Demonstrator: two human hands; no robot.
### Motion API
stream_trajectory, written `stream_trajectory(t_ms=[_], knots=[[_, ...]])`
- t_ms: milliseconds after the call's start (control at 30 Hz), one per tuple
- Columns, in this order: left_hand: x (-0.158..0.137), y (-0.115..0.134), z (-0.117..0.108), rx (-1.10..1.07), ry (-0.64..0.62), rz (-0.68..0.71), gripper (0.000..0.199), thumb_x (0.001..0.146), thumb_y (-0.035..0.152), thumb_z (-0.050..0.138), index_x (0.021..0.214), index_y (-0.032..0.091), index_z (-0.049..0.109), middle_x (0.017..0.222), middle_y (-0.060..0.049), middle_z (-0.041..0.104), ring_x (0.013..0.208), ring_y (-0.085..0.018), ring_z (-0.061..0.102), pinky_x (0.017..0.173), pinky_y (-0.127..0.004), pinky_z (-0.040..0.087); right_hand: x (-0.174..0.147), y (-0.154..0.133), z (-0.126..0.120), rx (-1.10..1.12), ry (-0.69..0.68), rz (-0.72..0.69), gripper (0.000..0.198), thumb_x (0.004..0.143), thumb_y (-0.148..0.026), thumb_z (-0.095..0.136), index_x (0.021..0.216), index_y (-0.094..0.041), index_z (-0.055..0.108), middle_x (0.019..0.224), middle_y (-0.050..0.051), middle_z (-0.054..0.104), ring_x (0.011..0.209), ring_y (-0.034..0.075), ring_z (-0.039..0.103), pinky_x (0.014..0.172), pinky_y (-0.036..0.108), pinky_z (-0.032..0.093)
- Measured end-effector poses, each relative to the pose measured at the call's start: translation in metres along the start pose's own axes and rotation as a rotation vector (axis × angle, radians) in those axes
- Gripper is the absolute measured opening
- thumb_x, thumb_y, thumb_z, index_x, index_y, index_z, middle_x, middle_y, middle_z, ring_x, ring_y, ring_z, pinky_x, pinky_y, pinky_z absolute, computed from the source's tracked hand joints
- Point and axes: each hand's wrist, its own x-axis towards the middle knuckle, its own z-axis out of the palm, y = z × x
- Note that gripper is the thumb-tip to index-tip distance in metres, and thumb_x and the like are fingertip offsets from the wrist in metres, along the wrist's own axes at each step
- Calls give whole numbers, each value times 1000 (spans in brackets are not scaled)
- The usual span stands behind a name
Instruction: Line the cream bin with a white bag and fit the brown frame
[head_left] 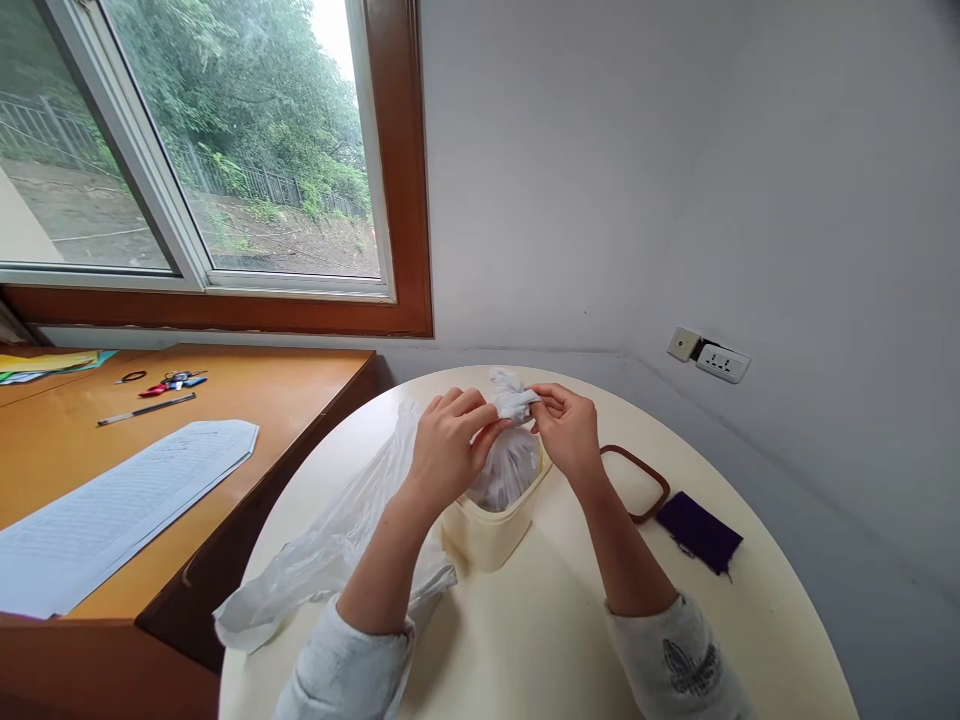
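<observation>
A filled, translucent plastic bag point(511, 465) sits inside a cream-coloured bin point(487, 540) on the round table. Its gathered top is bunched up between my hands. My left hand point(454, 440) pinches the bag's neck from the left. From the right, my right hand point(566, 425) grips a twisted end of the same bag between thumb and fingers. Beside my left forearm, a second white plastic bag point(337, 540) lies crumpled and spread over the table. What fills the bag in the bin cannot be made out.
To the right on the round table point(585, 620) lie a brown rounded frame point(664, 485) and a dark purple cloth point(701, 532). A wooden desk point(300, 375) at left holds papers point(142, 500), a pen point(146, 410) and keys point(176, 382). Walls and a window stand behind.
</observation>
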Motion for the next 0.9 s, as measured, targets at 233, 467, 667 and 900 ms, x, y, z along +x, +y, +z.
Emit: stream_trajectory(t_ms=[233,467,667,900], knots=[[0,-5,-3,-184,-50,26,19,86,22,50,68,17,53,72,-2,54,70,-15,43,68,-28,35,4,5,-3,48,-31,73,29,66,-18,48,89,-18,66,89,7,69,76,19,64,54,27,52],[-1,-5,-9,-449,-102,-74,22,86,26,49,67,17,51,73,-1,51,71,-13,45,67,-25,37,7,8,-6,72,-71,35,30,65,-13,44,81,-20,67,86,3,67,80,17,62,68,30,50],[-1,-18,-13,-463,-130,-267,28,87,31,44,62,17,46,66,1,46,64,-12,42,60,-23,34,5,-2,-13,252,-164,137,23,62,-10,51,74,-20,67,74,0,65,74,14,59,71,28,44],[0,-25,-9,-445,-80,-506,33,82,40,46,58,17,46,57,3,44,56,-11,39,54,-22,30,-1,-14,-18,497,-528,218,29,63,-12,57,89,-20,67,89,2,64,77,14,56,72,27,41]])
